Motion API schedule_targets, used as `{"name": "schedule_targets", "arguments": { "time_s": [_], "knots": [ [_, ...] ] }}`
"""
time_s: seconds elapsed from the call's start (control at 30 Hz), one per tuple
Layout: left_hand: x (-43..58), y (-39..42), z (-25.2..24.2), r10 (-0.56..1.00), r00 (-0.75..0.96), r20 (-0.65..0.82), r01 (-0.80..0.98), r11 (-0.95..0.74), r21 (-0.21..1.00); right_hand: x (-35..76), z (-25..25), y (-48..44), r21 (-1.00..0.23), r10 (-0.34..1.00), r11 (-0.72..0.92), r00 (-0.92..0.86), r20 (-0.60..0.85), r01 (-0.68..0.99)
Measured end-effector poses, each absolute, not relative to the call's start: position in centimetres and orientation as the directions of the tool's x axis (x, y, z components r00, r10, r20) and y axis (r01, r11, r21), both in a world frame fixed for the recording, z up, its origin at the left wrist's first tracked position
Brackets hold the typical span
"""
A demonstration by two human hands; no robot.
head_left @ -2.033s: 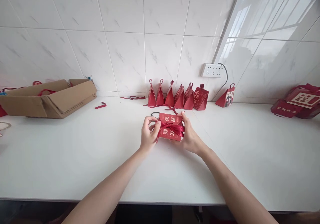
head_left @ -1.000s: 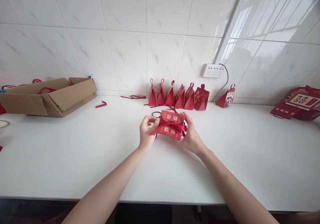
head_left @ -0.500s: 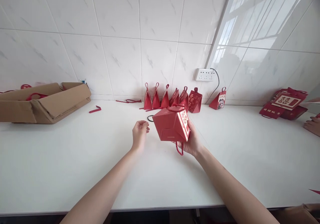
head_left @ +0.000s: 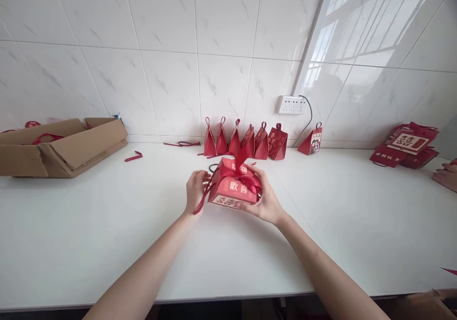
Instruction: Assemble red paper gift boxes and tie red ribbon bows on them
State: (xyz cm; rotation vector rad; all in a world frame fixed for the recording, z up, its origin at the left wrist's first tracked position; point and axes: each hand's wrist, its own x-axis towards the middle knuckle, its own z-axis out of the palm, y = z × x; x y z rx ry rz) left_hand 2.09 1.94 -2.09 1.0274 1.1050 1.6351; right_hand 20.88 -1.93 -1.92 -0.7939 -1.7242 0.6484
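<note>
I hold a small red gift box (head_left: 233, 190) with gold characters and a red ribbon bow just above the white counter (head_left: 107, 225). My right hand (head_left: 262, 201) wraps round its right side and underside. My left hand (head_left: 195, 191) is closed at the box's left edge, fingers on it where a red cord handle hangs down. Behind the box a row of several red pyramid-shaped gift boxes (head_left: 243, 141) stands against the tiled wall.
An open cardboard carton (head_left: 64, 146) lies at the far left. Loose red ribbon pieces (head_left: 134, 156) lie near the wall. A wall socket (head_left: 291, 105) with a cable is behind. Flat red boxes (head_left: 407, 146) are stacked at far right, beside another person's hand (head_left: 444, 175).
Half a second ago my right hand alone held the box tipped up, the left hand free. Now the box is turned bow-side up and my left hand is back on its left edge.
</note>
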Motion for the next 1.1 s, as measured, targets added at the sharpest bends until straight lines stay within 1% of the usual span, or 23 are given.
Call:
{"name": "schedule_targets", "arguments": {
  "time_s": [0.07, 0.1, 0.2, 0.27, 0.37, 0.47, 0.63, 0.83, 0.97, 1.1],
  "knots": [
    [1.9, 2.0, -1.9, 0.947, -0.273, 0.167, -0.226, -0.232, 0.946, 20.8, -2.1, -1.9, -0.599, 0.681, 0.727, -0.237, 0.693, 0.337],
    [1.8, 2.0, -1.8, 0.946, -0.272, 0.179, -0.231, -0.244, 0.942, 20.9, -2.2, -1.9, -0.549, 0.656, 0.743, -0.256, 0.71, 0.382],
    [1.6, 1.9, -1.6, 0.942, -0.217, 0.255, -0.22, -0.302, 0.928, 21.0, -2.5, -1.6, -0.475, 0.624, 0.762, -0.305, 0.719, 0.441],
    [1.5, 1.8, -1.6, 0.939, -0.125, 0.32, -0.194, -0.339, 0.92, 21.1, -2.7, -1.5, -0.443, 0.605, 0.775, -0.326, 0.726, 0.451],
    [1.5, 1.5, -1.6, 0.927, 0.033, 0.373, -0.174, -0.363, 0.916, 21.3, -2.9, -1.2, -0.415, 0.592, 0.78, -0.337, 0.732, 0.468],
    [1.6, 1.2, -1.8, 0.91, 0.124, 0.396, -0.162, -0.375, 0.913, 21.4, -3.0, -1.1, -0.404, 0.593, 0.776, -0.342, 0.729, 0.485],
    [1.9, 1.1, -2.4, 0.9, 0.21, 0.381, -0.104, -0.367, 0.924, 21.5, -3.1, -1.0, -0.403, 0.603, 0.762, -0.329, 0.726, 0.508],
    [2.1, 1.0, -2.6, 0.887, 0.266, 0.377, -0.132, -0.354, 0.926, 21.6, -3.2, -0.9, -0.381, 0.589, 0.768, -0.335, 0.735, 0.515],
    [2.2, 0.7, -2.3, 0.878, 0.337, 0.341, -0.162, -0.303, 0.939, 21.7, -3.2, -0.8, -0.348, 0.547, 0.792, -0.329, 0.77, 0.501],
    [2.3, 0.5, -2.0, 0.858, 0.412, 0.306, -0.202, -0.242, 0.949, 21.7, -3.1, -0.9, -0.345, 0.529, 0.805, -0.32, 0.786, 0.483]
  ]
}}
